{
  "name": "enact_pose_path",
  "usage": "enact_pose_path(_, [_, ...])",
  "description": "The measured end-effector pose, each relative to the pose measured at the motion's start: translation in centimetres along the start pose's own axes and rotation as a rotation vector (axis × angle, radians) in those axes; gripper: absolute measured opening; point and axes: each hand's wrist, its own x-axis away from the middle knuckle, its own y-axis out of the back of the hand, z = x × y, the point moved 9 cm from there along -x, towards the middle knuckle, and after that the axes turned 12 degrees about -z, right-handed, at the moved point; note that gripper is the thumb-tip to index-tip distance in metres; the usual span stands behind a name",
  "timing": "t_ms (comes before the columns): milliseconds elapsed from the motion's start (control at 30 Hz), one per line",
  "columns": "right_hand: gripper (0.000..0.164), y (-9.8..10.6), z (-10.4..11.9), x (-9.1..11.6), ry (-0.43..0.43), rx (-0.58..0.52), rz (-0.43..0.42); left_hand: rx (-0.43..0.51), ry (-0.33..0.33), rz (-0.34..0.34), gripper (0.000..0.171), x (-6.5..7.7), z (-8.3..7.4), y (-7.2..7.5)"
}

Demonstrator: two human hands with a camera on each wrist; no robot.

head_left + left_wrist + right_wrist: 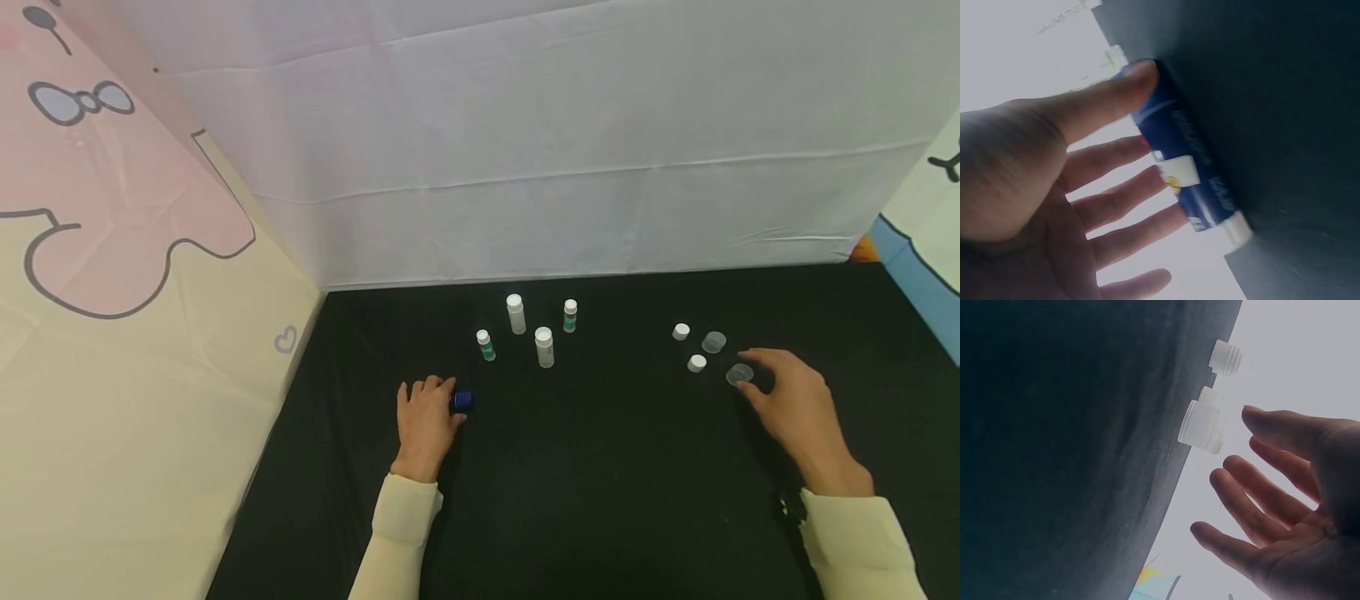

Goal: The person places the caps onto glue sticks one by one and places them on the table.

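Observation:
At the left of the black table, my left hand (pixel 426 423) holds a small blue bottle (pixel 462 401) between thumb and fingers. The left wrist view shows this blue bottle (pixel 1179 150) with a pale label and a white end, the thumb lying across its other end. On the right, my right hand (pixel 801 408) has thumb and forefinger spread about a small clear cup (pixel 739 374). In the right wrist view a gap shows between the fingers and a cup (pixel 1202 427). Beside that are another clear cup (pixel 714 342) and two white caps, one nearer (pixel 697 363) and one farther (pixel 681 332).
Mid-table stand two white-capped bottles with teal labels, a left one (pixel 487 346) and a right one (pixel 570 317). Among them are two taller whitish bottles, one farther back (pixel 516 315) and one nearer (pixel 544 348). A white cloth wall (pixel 525 225) borders the black table (pixel 600 500) behind.

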Motion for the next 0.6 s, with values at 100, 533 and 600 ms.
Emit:
enact_pose_path(100, [0.044, -0.1, 0.0, -0.1, 0.002, -0.002, 0.011, 0.052, 0.008, 0.016, 0.059, -0.2, -0.5, 0.2])
enact_pose_path(533, [0.043, -0.6, 0.4, -0.5, -0.003, 0.018, 0.078, 0.179, 0.096, -0.015, 0.063, -1.9, -2.0, 0.3])
enact_pose_path(600, [0.043, -0.7, 0.5, -0.5, 0.004, 0.024, 0.089, 0.197, 0.108, -0.018, 0.062, -2.2, -2.2, 0.1])
